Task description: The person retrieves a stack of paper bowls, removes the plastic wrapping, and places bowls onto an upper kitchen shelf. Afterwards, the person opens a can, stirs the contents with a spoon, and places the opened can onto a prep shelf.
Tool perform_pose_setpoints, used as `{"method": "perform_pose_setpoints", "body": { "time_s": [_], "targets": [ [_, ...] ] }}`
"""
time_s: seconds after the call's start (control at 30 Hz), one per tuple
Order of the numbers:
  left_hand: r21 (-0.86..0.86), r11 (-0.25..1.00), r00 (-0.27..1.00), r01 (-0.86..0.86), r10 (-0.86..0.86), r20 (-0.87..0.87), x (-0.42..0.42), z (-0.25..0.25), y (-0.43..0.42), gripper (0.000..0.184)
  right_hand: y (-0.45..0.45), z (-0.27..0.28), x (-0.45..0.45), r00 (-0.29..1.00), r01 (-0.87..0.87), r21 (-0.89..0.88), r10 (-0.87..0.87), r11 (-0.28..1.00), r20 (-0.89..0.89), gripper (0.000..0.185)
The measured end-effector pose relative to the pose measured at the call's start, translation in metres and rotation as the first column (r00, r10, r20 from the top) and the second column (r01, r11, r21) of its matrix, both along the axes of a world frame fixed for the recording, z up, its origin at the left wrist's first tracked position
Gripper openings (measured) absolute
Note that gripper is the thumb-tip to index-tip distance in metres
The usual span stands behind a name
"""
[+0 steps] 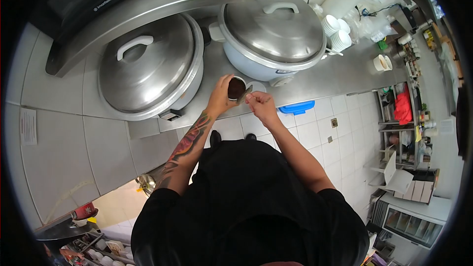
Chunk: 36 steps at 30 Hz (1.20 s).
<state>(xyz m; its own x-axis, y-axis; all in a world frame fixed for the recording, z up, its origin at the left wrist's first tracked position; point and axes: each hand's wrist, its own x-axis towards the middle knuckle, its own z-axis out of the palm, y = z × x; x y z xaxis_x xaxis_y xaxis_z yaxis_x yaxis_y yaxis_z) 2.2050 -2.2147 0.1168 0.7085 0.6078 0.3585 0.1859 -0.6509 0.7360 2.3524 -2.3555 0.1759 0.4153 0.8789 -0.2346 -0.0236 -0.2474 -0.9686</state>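
Note:
A small white cup point(237, 88) with dark brown contents is held in my left hand point(221, 97), near the front edge of the steel counter point(340, 76). My right hand point(262, 105) is closed on a small spoon-like utensil point(244, 95) at the cup's right rim. Just behind my right hand, a round whitish lid or dish point(256, 87) lies on the counter, partly hidden. Two large cookers with steel lids stand beyond my hands, one at the left point(148, 66) and one at the centre point(273, 29).
Stacked white cups point(340, 40) stand right of the centre cooker, with other white containers point(382, 63) farther right. A steel hood point(148, 12) overhangs the cookers. A blue plastic item point(297, 108) shows below the counter edge. Shelves point(399, 133) line the right side.

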Motion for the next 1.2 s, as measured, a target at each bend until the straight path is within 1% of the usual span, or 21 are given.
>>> {"method": "perform_pose_setpoints", "body": {
  "time_s": [0.13,0.2,0.27,0.33,0.37,0.4,0.43,0.47,0.5,0.57,0.6,0.67,0.73,0.8,0.87,0.93,1.0,1.03,1.07,1.1,1.2],
  "targets": [
    [0.037,0.995,0.996,-0.091,0.09,0.007,0.003,-0.004,-0.003,0.102,-0.002,-0.005,-0.002,0.999,0.01,0.008,-0.011,1.0,0.052,0.023],
    [0.034,0.99,0.991,-0.133,0.133,0.004,0.006,-0.008,-0.009,0.101,-0.003,-0.007,-0.002,0.984,0.006,0.009,-0.007,1.0,0.178,0.022],
    [0.06,0.964,0.965,-0.26,0.262,-0.025,0.009,-0.011,-0.016,0.101,-0.001,-0.007,-0.004,0.98,0.007,0.032,-0.013,0.999,0.199,0.022],
    [0.078,0.951,0.954,-0.299,0.3,-0.001,0.011,-0.013,-0.023,0.104,0.0,-0.005,-0.004,0.976,0.007,0.056,-0.019,0.998,0.218,0.022],
    [0.094,0.936,0.941,-0.338,0.337,0.025,0.011,-0.011,-0.025,0.107,0.002,-0.003,-0.001,0.952,-0.019,0.034,0.008,0.999,0.305,0.022],
    [0.095,0.936,0.941,-0.338,0.337,0.024,0.009,-0.009,-0.026,0.107,0.003,-0.002,0.002,0.92,-0.044,0.009,0.037,0.999,0.39,0.022],
    [0.073,0.96,0.963,-0.271,0.271,0.003,0.006,-0.007,-0.025,0.112,0.005,0.0,0.004,0.92,-0.044,0.011,0.036,0.999,0.391,0.022],
    [0.049,0.978,0.979,-0.203,0.203,-0.016,0.003,-0.002,-0.023,0.118,0.006,0.001,0.006,0.945,-0.065,0.019,0.056,0.998,0.323,0.021],
    [0.05,0.978,0.979,-0.203,0.204,-0.016,0.001,0.002,-0.022,0.118,0.008,0.001,0.008,0.964,-0.087,0.029,0.076,0.996,0.254,0.021],
    [-0.038,0.996,0.996,-0.083,0.081,-0.037,-0.005,0.008,-0.019,0.129,0.01,0.001,0.011,0.956,-0.121,0.048,0.103,0.992,0.273,0.022],
    [-0.036,0.996,0.996,-0.082,0.081,-0.037,-0.008,0.011,-0.016,0.129,0.011,0.001,0.012,0.947,-0.153,0.066,0.127,0.986,0.294,0.024],
    [-0.205,0.979,1.0,0.004,-0.005,-0.002,-0.011,0.013,-0.009,0.133,0.013,0.004,0.015,0.959,-0.166,0.043,0.151,0.985,0.241,0.025],
    [-0.215,0.976,0.999,0.035,-0.035,0.007,-0.011,0.01,-0.003,0.134,0.014,0.01,0.02,0.967,-0.178,0.02,0.172,0.984,0.189,0.025],
    [-0.227,0.972,0.998,0.065,-0.063,0.017,-0.01,0.005,0.004,0.134,0.015,0.018,0.026,0.964,-0.242,-0.038,0.244,0.97,0.101,0.025],
    [-0.377,0.919,0.993,0.119,-0.118,0.024,-0.009,0.002,0.008,0.132,0.018,0.015,0.029,0.965,-0.238,-0.05,0.242,0.97,0.098,0.024],
    [-0.347,0.935,0.997,0.077,-0.075,0.02,-0.007,0.0,0.005,0.128,0.018,0.012,0.03,0.966,-0.237,-0.061,0.242,0.97,0.094,0.024],
    [-0.317,0.948,0.999,0.037,-0.033,0.017,-0.005,-0.004,0.001,0.125,0.014,0.011,0.028,0.958,-0.216,0.015,0.209,0.976,0.195,0.024],
    [-0.293,0.956,0.999,-0.009,0.02,0.034,-0.004,-0.01,-0.001,0.122,0.012,0.007,0.027,0.959,-0.213,0.014,0.206,0.977,0.196,0.024],
    [-0.271,0.961,0.996,-0.056,0.073,0.052,-0.003,-0.011,-0.004,0.118,0.011,0.003,0.025,0.947,-0.185,0.052,0.164,0.981,0.275,0.024],
    [-0.274,0.96,0.996,-0.054,0.071,0.051,-0.002,-0.013,-0.005,0.118,0.009,-0.001,0.023,0.929,-0.161,0.092,0.119,0.983,0.35,0.024],
    [-0.203,0.973,0.99,-0.109,0.125,0.065,-0.001,-0.014,-0.007,0.114,0.003,0.004,0.014,0.904,-0.099,0.036,0.075,0.994,0.421,0.021]
  ]
}}
